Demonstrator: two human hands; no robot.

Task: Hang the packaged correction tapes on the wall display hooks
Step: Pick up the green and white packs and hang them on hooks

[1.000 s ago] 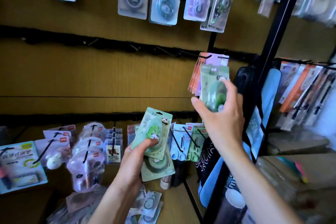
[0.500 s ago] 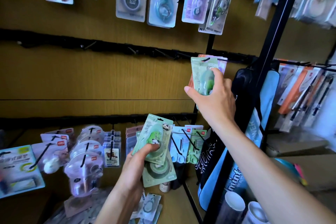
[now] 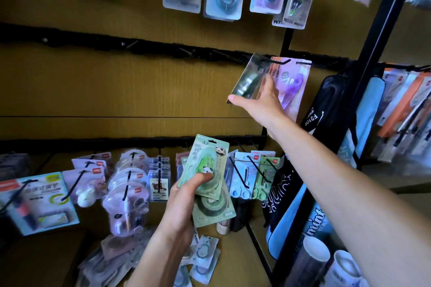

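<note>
Right hand (image 3: 263,100) grips a blurred green correction tape pack (image 3: 247,78) raised to a wall hook (image 3: 278,62), beside hanging purple packs (image 3: 292,84). Left hand (image 3: 186,202), lower centre, holds more green panda packs (image 3: 206,166), thumb curled over them, above the counter (image 3: 240,261).

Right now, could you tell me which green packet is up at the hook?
The one in the right hand, tilted at the middle-row hook; the panda packets stay low in the left hand.

To your right you have a black upright post (image 3: 382,37), blue-and-black bags (image 3: 326,128) leaning on it, and white cups (image 3: 314,249) below.
</note>
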